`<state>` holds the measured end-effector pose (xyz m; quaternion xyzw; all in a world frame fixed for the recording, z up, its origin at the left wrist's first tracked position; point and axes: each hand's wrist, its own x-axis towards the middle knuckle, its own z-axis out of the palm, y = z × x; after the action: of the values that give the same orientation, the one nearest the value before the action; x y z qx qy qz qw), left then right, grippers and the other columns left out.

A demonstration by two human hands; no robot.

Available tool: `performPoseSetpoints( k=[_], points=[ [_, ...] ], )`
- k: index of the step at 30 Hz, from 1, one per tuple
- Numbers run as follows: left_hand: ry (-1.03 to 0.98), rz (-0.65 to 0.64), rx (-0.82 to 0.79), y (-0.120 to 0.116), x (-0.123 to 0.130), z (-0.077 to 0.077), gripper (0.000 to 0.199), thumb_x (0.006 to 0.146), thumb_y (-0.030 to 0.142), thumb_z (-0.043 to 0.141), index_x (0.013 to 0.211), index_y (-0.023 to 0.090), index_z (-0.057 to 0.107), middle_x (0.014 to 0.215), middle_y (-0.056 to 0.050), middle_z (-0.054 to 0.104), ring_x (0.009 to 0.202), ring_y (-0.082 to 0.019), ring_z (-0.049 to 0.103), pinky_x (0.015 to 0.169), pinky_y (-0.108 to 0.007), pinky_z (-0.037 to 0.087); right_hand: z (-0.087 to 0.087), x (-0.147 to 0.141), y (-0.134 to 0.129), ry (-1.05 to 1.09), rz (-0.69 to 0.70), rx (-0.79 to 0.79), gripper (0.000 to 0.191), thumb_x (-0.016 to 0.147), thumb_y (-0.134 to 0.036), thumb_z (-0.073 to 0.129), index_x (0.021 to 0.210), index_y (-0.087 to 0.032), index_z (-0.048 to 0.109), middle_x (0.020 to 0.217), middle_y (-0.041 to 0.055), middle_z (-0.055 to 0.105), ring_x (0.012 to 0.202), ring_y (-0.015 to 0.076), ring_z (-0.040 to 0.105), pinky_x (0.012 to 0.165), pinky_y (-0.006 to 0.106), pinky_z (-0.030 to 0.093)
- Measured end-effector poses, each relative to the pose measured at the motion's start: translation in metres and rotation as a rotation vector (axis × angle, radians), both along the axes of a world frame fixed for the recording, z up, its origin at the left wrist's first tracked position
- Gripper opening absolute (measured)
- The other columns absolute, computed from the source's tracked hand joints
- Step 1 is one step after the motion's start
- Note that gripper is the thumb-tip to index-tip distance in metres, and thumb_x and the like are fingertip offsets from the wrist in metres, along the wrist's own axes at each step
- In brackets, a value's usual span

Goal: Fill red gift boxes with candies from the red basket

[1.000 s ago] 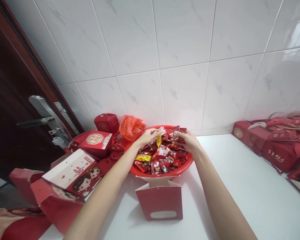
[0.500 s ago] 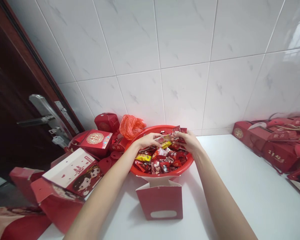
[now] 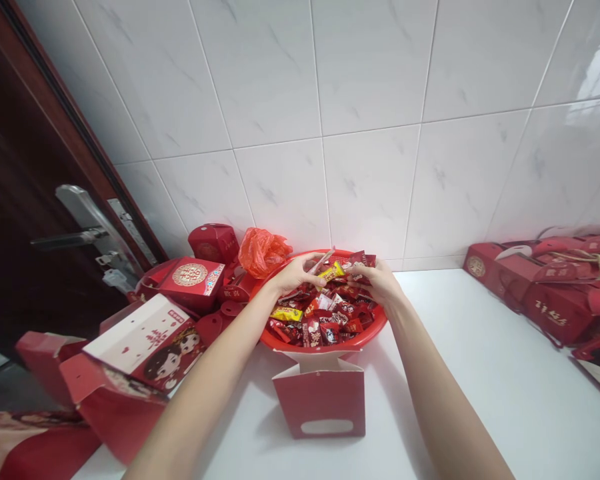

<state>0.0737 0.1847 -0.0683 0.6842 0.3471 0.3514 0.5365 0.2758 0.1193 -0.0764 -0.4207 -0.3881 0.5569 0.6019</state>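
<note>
Over the red plastic basket point(image 3: 380, 328) of wrapped candies point(image 3: 325, 320), my left hand point(image 3: 296, 275) pinches a thin wrapped candy point(image 3: 323, 260), tilted up on edge. A yellow-wrapped candy point(image 3: 332, 271) shows right beside those fingertips; whether they touch it I cannot tell. My right hand point(image 3: 379, 285) is at the basket's right side, its fingers curled around dark red wrapped candies point(image 3: 363, 259); how many is hidden. An open red gift box point(image 3: 325, 400) stands upright on the white table just in front of the basket, touched by neither hand.
Red gift boxes point(image 3: 193, 277) crowd the left side, some open, near a door handle point(image 3: 75, 237). A crumpled red plastic bag point(image 3: 263, 252) lies behind the basket's left rim. More red boxes point(image 3: 545, 287) are stacked at right. A tiled wall point(image 3: 370, 187) closes off the back.
The thin candy, which lay flat between both hands, is now tilted up in my left fingers. The yellow candy behind it shows more fully. My right hand has barely moved.
</note>
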Motion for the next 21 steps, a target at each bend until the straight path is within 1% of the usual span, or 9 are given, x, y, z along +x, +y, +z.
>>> performPoseSetpoints(
  k=[3, 5, 7, 10, 14, 16, 17, 18, 21],
  points=[
    [-0.01, 0.038, -0.021, 0.0, 0.0, 0.001, 0.07, 0.048, 0.01, 0.088, 0.116, 0.018, 0.069, 0.094, -0.001, 0.071, 0.091, -0.021, 0.069, 0.079, -0.033, 0.058, 0.0, 0.0, 0.0, -0.01, -0.016, -0.011, 0.018, 0.057, -0.016, 0.078, 0.061, -0.019, 0.061, 0.055, -0.0032, 0.061, 0.052, 0.0109, 0.056, 0.054, 0.023, 0.052],
    [-0.012, 0.022, -0.038, -0.001, -0.001, 0.001, 0.069, 0.05, 0.012, 0.089, 0.116, 0.017, 0.069, 0.091, -0.001, 0.071, 0.085, -0.02, 0.07, 0.076, -0.033, 0.058, 0.0, -0.001, 0.0, -0.024, 0.0, -0.015, 0.018, 0.057, -0.016, 0.077, 0.061, -0.019, 0.06, 0.053, -0.0033, 0.06, 0.049, 0.0104, 0.054, 0.05, 0.022, 0.049],
    [-0.021, -0.012, -0.041, -0.001, 0.0, 0.0, 0.068, 0.051, 0.012, 0.089, 0.116, 0.017, 0.069, 0.09, -0.001, 0.071, 0.083, -0.019, 0.07, 0.076, -0.033, 0.059, 0.0, -0.001, 0.0, -0.043, 0.031, -0.009, 0.015, 0.058, -0.016, 0.077, 0.064, -0.019, 0.063, 0.056, -0.0017, 0.063, 0.05, 0.0112, 0.055, 0.047, 0.022, 0.047],
    [-0.01, -0.05, -0.06, -0.002, 0.0, -0.001, 0.067, 0.05, 0.013, 0.09, 0.114, 0.018, 0.07, 0.09, 0.0, 0.071, 0.081, -0.017, 0.069, 0.077, -0.033, 0.058, -0.002, -0.001, 0.0, -0.081, 0.064, -0.005, 0.013, 0.059, -0.017, 0.077, 0.066, -0.019, 0.066, 0.058, 0.0, 0.065, 0.051, 0.0124, 0.056, 0.046, 0.023, 0.046],
    [-0.004, -0.093, -0.073, -0.003, 0.0, -0.002, 0.065, 0.049, 0.017, 0.094, 0.11, 0.016, 0.072, 0.094, -0.004, 0.073, 0.08, -0.016, 0.069, 0.074, -0.029, 0.057, -0.005, -0.001, 0.001, -0.109, 0.056, 0.024, 0.014, 0.059, -0.019, 0.077, 0.067, -0.019, 0.065, 0.056, -0.001, 0.064, 0.05, 0.0125, 0.055, 0.046, 0.023, 0.045],
    [-0.017, -0.099, -0.081, -0.003, 0.001, -0.001, 0.059, 0.053, 0.022, 0.094, 0.108, 0.014, 0.072, 0.094, -0.006, 0.075, 0.075, -0.015, 0.069, 0.07, -0.028, 0.056, -0.005, -0.001, 0.001, -0.104, 0.039, 0.03, 0.016, 0.058, -0.019, 0.076, 0.066, -0.02, 0.063, 0.056, -0.0009, 0.064, 0.05, 0.0129, 0.055, 0.048, 0.024, 0.046],
    [-0.016, -0.076, -0.08, -0.002, 0.002, 0.0, 0.054, 0.059, 0.025, 0.092, 0.108, 0.013, 0.072, 0.092, -0.008, 0.075, 0.072, -0.015, 0.069, 0.068, -0.028, 0.056, -0.005, 0.0, 0.002, -0.095, 0.018, 0.029, 0.016, 0.057, -0.018, 0.076, 0.063, -0.02, 0.06, 0.055, -0.0012, 0.062, 0.05, 0.0128, 0.054, 0.048, 0.025, 0.047],
    [0.004, -0.009, -0.061, -0.001, 0.002, 0.001, 0.046, 0.066, 0.029, 0.088, 0.107, 0.013, 0.072, 0.09, -0.008, 0.075, 0.069, -0.015, 0.069, 0.066, -0.027, 0.056, -0.005, 0.0, 0.002, -0.084, -0.008, 0.029, 0.017, 0.057, -0.018, 0.074, 0.06, -0.02, 0.058, 0.053, -0.0018, 0.06, 0.048, 0.0123, 0.053, 0.048, 0.025, 0.047],
    [0.142, 0.342, 0.067, 0.007, 0.0, 0.002, 0.03, 0.086, 0.037, 0.068, 0.106, 0.014, 0.07, 0.086, -0.01, 0.076, 0.061, -0.015, 0.07, 0.057, -0.025, 0.052, -0.005, 0.0, 0.004, -0.051, -0.084, 0.041, 0.015, 0.056, -0.018, 0.068, 0.059, -0.021, 0.053, 0.049, -0.0042, 0.054, 0.045, 0.0107, 0.048, 0.045, 0.024, 0.043]
  ],
)
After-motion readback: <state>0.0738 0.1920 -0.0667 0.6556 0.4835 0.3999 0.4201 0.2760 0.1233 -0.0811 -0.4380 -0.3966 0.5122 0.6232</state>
